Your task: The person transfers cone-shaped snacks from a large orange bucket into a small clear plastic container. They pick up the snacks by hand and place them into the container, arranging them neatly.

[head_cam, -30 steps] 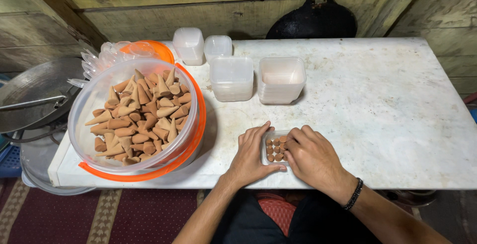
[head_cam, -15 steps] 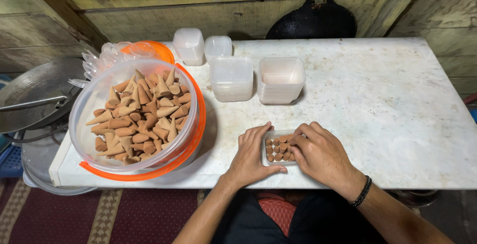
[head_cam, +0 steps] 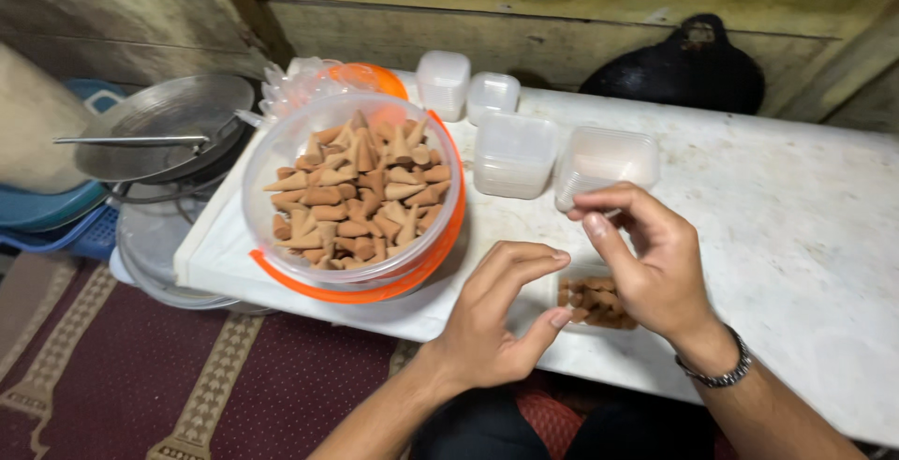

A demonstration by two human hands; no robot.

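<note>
Left hand: the left hand (head_cam: 496, 315) hovers just above the table edge, fingers curved and half open, thumb stretched toward the small box; it holds nothing.
Right hand: the right hand (head_cam: 646, 263) is raised over the box, thumb and forefinger pinched near a stack of empty tubs; whether a cone sits in the pinch cannot be told.
Small box: a small clear box (head_cam: 596, 302) filled with brown cones lies on the white table (head_cam: 805, 235), at its near edge, between the two hands.
Handling: the box looks light, thin-walled and a little slippery; best gripped by its two long sides. The cones seem dry and crumbly, their tips likely to chip, so pinch gently at the thick base.
Around: a large clear bowl of cones (head_cam: 354, 200) in an orange ring stands to the left; empty tubs (head_cam: 513, 154) sit behind.
Change: half a second ago both hands pressed flat around the box; now both have lifted off it, the right one higher.
</note>
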